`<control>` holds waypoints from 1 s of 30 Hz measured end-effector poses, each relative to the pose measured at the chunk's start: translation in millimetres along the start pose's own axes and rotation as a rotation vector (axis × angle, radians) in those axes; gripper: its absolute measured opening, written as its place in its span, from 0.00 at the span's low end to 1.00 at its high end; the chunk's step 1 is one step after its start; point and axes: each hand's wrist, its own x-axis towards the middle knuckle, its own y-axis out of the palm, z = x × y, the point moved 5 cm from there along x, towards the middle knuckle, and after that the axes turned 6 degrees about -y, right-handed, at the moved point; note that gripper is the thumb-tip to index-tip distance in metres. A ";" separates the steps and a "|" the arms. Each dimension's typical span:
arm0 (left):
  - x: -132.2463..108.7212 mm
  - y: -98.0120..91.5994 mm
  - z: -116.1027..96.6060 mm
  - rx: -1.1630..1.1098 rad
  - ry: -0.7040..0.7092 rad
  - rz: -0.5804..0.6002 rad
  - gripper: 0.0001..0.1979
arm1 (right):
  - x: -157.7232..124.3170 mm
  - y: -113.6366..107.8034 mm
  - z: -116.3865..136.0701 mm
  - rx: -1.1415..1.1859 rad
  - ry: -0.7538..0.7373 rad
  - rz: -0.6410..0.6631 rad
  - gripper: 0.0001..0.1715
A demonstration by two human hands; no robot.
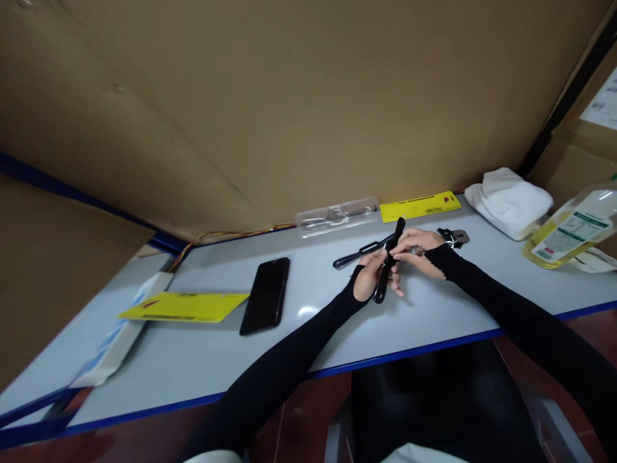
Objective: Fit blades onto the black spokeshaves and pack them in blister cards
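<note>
Above the table, my left hand [369, 276] is closed around the middle of a black two-handled spokeshave [380, 289], which is held slanted. My right hand [424, 249] has its fingers pinched at the middle of the same tool; any small part between them is hidden. Just behind my hands lies a second black long-handled tool [344, 260], partly covered by them. To the right of my right hand there is a black and metal piece [454, 238], partly hidden by my wrist.
Along the back lie a clear plastic blister [337, 217] and a yellow printed card [419, 206]. At right are a white cloth [508, 196] and a bottle of yellow liquid [566, 235]. Leftward are a black phone [265, 296], another yellow card [193, 307] and a white-blue package [116, 347].
</note>
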 end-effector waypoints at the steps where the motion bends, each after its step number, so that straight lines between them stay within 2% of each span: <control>1: -0.5 1.3 -0.9 0.006 -0.002 0.012 0.26 | -0.1 -1.4 2.7 -0.015 -0.037 0.021 0.09; 4: -2.2 4.4 -3.0 0.011 0.006 0.008 0.26 | -0.2 -8.9 10.1 -0.083 -0.119 0.005 0.13; 6: -3.2 5.4 -2.8 0.013 0.021 -0.036 0.26 | -0.2 -11.7 10.0 -0.079 -0.087 -0.039 0.10; 9: -4.5 6.3 -2.6 0.032 0.062 -0.111 0.26 | -0.7 -10.0 6.6 -0.055 -0.011 -0.101 0.14; 12: -5.2 6.9 -4.5 0.076 0.099 -0.154 0.25 | -0.5 -7.0 7.7 -0.058 -0.026 -0.112 0.08; 16: -5.9 7.5 -6.0 0.139 0.128 -0.181 0.24 | -1.5 -14.5 9.7 -0.090 0.014 -0.229 0.12; 19: -5.7 8.5 -2.7 0.166 0.139 -0.180 0.24 | -1.7 -11.0 9.8 -0.091 0.052 -0.158 0.15; 22: -4.9 6.9 0.8 0.160 0.148 -0.204 0.24 | -2.1 -2.4 10.9 -0.055 0.018 -0.034 0.06; 25: -4.4 4.3 2.2 0.156 0.136 -0.235 0.23 | -2.8 -2.1 10.6 -0.026 -0.003 -0.061 0.10; 28: -5.3 4.6 1.8 0.166 0.135 -0.245 0.22 | -3.2 -4.9 8.2 -0.021 0.009 -0.110 0.19; 30: -6.3 6.5 1.8 0.167 0.132 -0.237 0.22 | -2.6 -4.3 9.0 -0.074 -0.037 -0.072 0.13</control>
